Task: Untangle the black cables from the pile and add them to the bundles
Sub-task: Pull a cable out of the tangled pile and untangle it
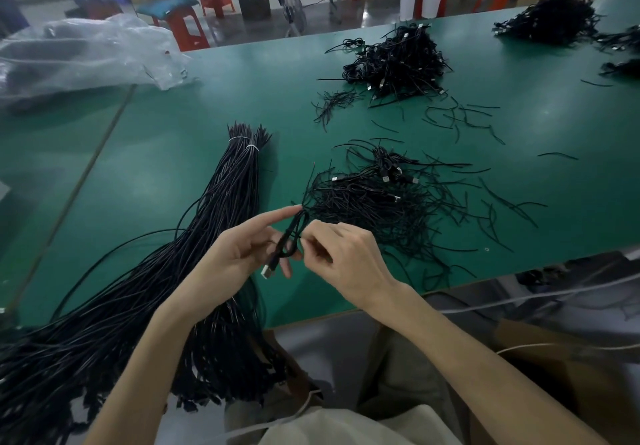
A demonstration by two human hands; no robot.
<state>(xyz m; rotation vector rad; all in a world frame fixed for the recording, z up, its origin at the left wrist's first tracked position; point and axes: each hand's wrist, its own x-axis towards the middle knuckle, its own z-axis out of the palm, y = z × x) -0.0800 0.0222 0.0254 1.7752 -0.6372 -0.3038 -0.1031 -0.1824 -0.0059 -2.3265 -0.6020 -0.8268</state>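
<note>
Coiled black cable [293, 235] held above table edge, just beside pile [374, 209]. Left hand [239, 254] grips plug end, forefinger straight; right hand [343, 254] pinches loop. Likely light, limp, springy (best taken near plug). Bundles [221, 222] lie leftward.

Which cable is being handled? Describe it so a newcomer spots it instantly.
On the green table, near its front edge, between the tied bundles and the loose pile, the left hand and right hand hold one looped black cable. Only it is lifted off the table, silver plug dangling.
</note>
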